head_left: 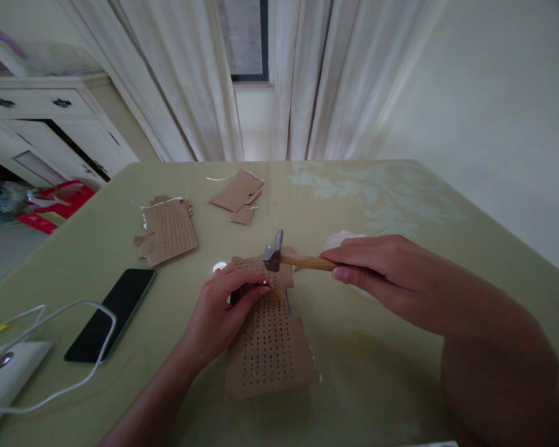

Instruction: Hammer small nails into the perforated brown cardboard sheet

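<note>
A piece of brown cardboard [267, 347] with rows of small punched holes lies in front of me. My left hand [230, 304] rests on its upper left part, thumb and forefinger pinched around a small nail-like piece [265, 283]. Only the bright round head of that piece shows; the fingers hide its shaft. From the right, my right hand [381, 264] grips the wooden handle of a small hammer [307, 261]. The metal hammer head is raised just above the pinched fingertips, apart from them.
Another perforated cardboard piece [170, 231] lies at the left, and plain cardboard scraps [237, 190] lie farther back. A black phone [114, 315] and a white device [13, 379] with a looping cable [114, 329] occupy the left side. Crumpled clear plastic [344, 237] sits behind my right hand.
</note>
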`<state>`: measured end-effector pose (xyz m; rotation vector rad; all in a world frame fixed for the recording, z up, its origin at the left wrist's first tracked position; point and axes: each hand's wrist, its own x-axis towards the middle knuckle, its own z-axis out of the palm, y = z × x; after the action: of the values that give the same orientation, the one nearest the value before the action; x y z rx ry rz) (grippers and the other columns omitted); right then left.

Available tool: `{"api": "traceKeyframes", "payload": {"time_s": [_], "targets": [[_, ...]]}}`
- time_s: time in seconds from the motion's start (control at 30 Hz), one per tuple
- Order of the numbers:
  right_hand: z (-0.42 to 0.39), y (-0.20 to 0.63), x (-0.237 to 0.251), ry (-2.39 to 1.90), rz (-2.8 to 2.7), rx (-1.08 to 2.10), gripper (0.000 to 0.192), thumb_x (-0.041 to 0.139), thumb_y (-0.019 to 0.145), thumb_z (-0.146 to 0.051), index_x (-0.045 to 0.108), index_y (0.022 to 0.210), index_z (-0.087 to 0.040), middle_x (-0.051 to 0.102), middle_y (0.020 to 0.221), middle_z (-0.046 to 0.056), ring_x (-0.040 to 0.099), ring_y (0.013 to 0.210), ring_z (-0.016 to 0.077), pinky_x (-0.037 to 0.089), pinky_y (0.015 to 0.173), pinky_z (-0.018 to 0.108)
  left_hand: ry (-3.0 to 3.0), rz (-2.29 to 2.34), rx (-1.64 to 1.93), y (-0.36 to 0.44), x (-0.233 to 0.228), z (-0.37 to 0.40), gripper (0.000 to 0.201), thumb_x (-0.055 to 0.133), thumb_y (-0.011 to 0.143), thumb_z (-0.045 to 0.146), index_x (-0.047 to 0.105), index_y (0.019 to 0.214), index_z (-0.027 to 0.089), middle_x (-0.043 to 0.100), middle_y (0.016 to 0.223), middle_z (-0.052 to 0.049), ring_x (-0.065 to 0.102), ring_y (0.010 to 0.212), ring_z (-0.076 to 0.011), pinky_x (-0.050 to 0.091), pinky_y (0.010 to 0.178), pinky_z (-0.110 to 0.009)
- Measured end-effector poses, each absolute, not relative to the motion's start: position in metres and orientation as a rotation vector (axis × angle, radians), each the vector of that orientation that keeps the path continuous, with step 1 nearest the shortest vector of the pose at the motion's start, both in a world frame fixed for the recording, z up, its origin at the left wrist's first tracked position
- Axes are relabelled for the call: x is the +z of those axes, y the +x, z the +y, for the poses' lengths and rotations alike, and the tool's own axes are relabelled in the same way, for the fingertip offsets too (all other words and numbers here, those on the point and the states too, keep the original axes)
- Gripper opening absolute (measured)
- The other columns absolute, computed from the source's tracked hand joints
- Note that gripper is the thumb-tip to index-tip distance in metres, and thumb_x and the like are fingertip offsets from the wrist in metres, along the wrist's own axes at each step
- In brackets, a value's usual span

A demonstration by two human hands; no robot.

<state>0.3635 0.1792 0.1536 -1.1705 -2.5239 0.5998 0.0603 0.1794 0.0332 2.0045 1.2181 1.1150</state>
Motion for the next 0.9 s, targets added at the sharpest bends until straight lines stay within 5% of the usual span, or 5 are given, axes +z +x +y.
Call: {"api": "traceKeyframes", "payload": {"time_s": [0.33, 0.9], "targets": [[0.1705, 0.3594, 0.1552, -1.111, -2.560, 0.622, 0.027, 0.057, 0.118, -0.037, 0.080, 0.119, -0.023, 0.080, 0.098, 0.004, 0.072, 0.087, 0.0218, 0.047, 0.078, 0.034, 2.143, 1.204, 1.098, 0.0580, 0.0307, 0.1789, 0.016, 0.075, 0.103, 0.028, 0.083, 0.089, 0.026, 0.076, 0.076, 0.000, 0.063, 0.072, -0.0190, 0.045, 0.069, -0.031], [0.1697, 0.3626, 0.1572, -1.137, -2.495, 0.608, 0.030, 0.055, 0.118, -0.039, 0.081, 0.112, -0.025, 0.084, 0.104, 0.004, 0.076, 0.091, 0.0238, 0.050, 0.083, 0.036, 2.185, 1.099, 1.106, 0.0616, 0.0353, 0.1799, 0.013, 0.076, 0.101, 0.018, 0.083, 0.095, 0.026, 0.083, 0.098, -0.001, 0.072, 0.088, -0.0204, 0.051, 0.080, -0.033]]}}
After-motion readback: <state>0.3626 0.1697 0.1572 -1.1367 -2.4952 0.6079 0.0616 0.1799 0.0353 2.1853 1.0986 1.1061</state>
